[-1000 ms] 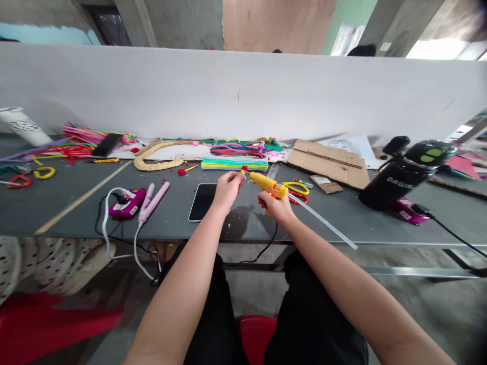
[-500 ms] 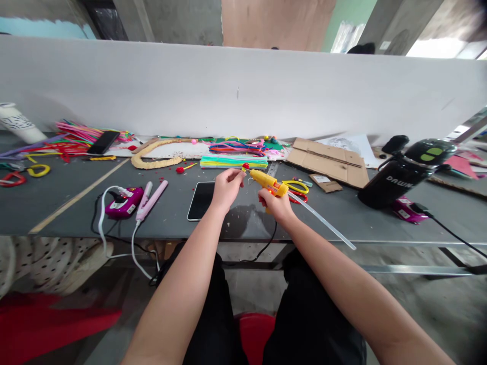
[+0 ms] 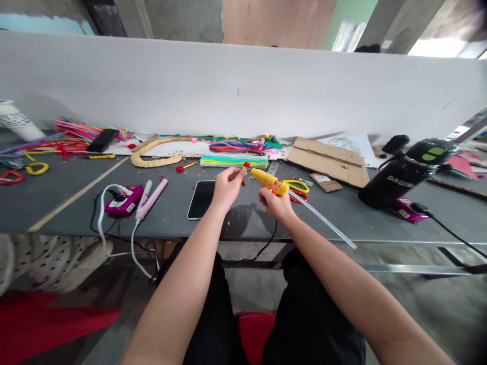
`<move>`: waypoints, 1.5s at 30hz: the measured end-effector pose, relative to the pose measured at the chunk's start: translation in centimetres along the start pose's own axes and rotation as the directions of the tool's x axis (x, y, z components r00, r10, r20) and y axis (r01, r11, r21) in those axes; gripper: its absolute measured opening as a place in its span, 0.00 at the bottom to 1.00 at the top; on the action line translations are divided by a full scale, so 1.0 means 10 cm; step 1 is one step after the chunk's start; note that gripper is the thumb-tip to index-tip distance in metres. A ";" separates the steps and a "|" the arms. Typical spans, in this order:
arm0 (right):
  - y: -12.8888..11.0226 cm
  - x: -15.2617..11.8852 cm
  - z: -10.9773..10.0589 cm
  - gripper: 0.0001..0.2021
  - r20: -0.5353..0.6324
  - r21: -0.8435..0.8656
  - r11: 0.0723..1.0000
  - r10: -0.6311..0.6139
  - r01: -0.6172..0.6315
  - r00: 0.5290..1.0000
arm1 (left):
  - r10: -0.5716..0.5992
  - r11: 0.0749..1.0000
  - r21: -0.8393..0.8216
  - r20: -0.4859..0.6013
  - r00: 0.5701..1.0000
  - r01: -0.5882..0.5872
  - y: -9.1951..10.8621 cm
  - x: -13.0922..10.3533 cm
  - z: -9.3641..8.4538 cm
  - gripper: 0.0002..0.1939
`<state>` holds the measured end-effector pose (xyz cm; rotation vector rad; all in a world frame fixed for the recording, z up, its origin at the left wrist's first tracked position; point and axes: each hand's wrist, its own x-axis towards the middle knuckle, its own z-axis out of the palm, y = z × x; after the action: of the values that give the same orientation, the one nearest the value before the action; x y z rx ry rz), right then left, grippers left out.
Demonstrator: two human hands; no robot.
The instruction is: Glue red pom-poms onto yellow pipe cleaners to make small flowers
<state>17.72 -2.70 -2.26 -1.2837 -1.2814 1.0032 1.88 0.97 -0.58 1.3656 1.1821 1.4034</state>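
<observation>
Still pinching a small fuzzy red-and-yellow piece (image 3: 247, 165) between the thumb and fingertips of the left hand (image 3: 229, 183), held above the dark grey tabletop (image 3: 342, 208) at the middle of the scene, with no gap left in the pinch. Gripping a yellow plastic glue gun (image 3: 264, 177) in the right hand (image 3: 277, 204), wrapped round the handle; cannot tell from here whether squeezing the trigger. Aiming the front end leftward and away at the piece, very close to it, though impossible to say whether touching or just short. Carrying a long translucent glue stick (image 3: 323, 219) out of the back of the gun, slanting down to the near right. Compared with a second ago, hardly changed at all: shifted only a touch, with piece and gun kept together in the same pose. Seems, from that steadiness, to be in the middle of fine work calling for still hands, probably gluing, though too small to make out any glue. Just left of the piece and partly hidden behind the left hand, a white-edged smartphone with a black screen (image 3: 200, 200). On the far side, a flat bundle of green and yellow fuzzy sticks (image 3: 234, 161); right of the gun, yellow-and-red-handled scissors (image 3: 300, 191).
</observation>
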 end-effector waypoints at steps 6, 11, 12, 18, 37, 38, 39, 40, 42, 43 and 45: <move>0.01 0.00 0.00 0.10 -0.004 0.006 1.000 0.003 -0.003 1.000 | 0.005 1.000 -0.005 0.002 1.000 -0.005 -0.01 0.00 0.00 0.07; 0.00 -0.01 0.01 0.10 -0.009 0.006 1.000 0.017 -0.017 1.000 | 0.013 1.000 -0.009 0.005 1.000 -0.013 -0.01 0.00 0.00 0.08; -0.01 -0.01 0.01 0.10 -0.010 0.003 1.000 0.020 -0.020 1.000 | 0.015 1.000 -0.011 0.005 1.000 -0.015 -0.01 0.00 0.00 0.08; -0.01 -0.01 0.01 0.09 -0.019 0.004 0.999 0.038 -0.037 0.999 | 0.014 1.000 -0.014 0.001 1.000 -0.014 0.00 0.00 0.00 0.08; 0.00 -0.01 0.00 0.10 -0.019 0.000 1.000 0.026 -0.026 1.000 | -0.109 0.986 -0.122 0.025 0.994 0.111 0.05 -0.01 0.02 0.09; 0.00 0.00 0.00 0.10 -0.020 -0.001 1.000 0.024 -0.024 0.999 | -0.121 0.983 -0.133 0.028 0.992 0.124 0.07 -0.02 0.03 0.09; 0.00 0.00 0.00 0.10 -0.021 -0.002 1.000 0.021 -0.022 1.000 | -0.131 0.981 -0.142 0.028 0.991 0.134 0.08 -0.02 0.03 0.09; 0.00 -0.01 0.00 0.10 -0.019 -0.004 1.000 0.017 -0.017 1.000 | -0.139 0.979 -0.150 0.029 0.990 0.142 0.09 -0.02 0.03 0.09; 0.00 -0.01 -0.01 0.10 -0.011 -0.007 1.000 0.007 -0.007 1.000 | -0.151 0.975 -0.159 0.026 0.988 0.153 0.10 -0.02 0.04 0.09; 0.00 -0.01 -0.01 0.10 -0.007 -0.006 1.000 0.001 -0.001 1.000 | -0.154 0.975 -0.162 0.024 0.988 0.156 0.10 -0.02 0.04 0.09; 0.00 -0.01 -0.01 0.10 -0.004 -0.004 1.000 -0.007 0.007 1.000 | -0.157 0.973 -0.166 0.023 0.987 0.158 0.10 -0.02 0.03 0.09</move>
<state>17.78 -2.81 -2.29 -1.2826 -1.2843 0.9934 2.27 0.58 0.29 1.1354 1.1141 1.3495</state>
